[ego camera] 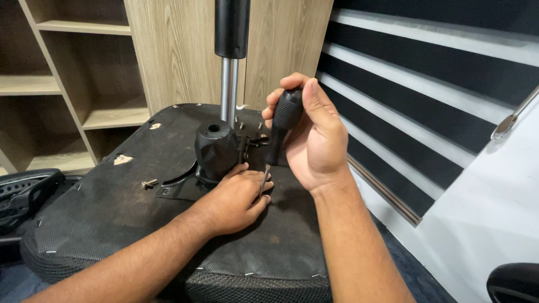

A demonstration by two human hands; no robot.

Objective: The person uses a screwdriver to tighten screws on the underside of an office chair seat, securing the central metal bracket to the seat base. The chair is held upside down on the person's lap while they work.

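Observation:
An upturned office chair seat (112, 219), covered in black mesh fabric stapled at the edges, lies before me. A black mechanism plate with a round knob-like housing (215, 147) sits on its middle. My right hand (314, 137) grips the black handle of a screwdriver (282, 126), held nearly upright with its metal tip down on the plate. My left hand (238, 196) rests flat on the seat, its fingers steadying the tip. A loose screw (149, 183) lies on the fabric left of the plate.
A chrome gas-lift column with a black sleeve (230, 56) stands behind the seat. Wooden shelves (84, 84) are at the left, a striped blind (426, 95) and white wall at the right. Black chair parts (25, 193) lie at far left.

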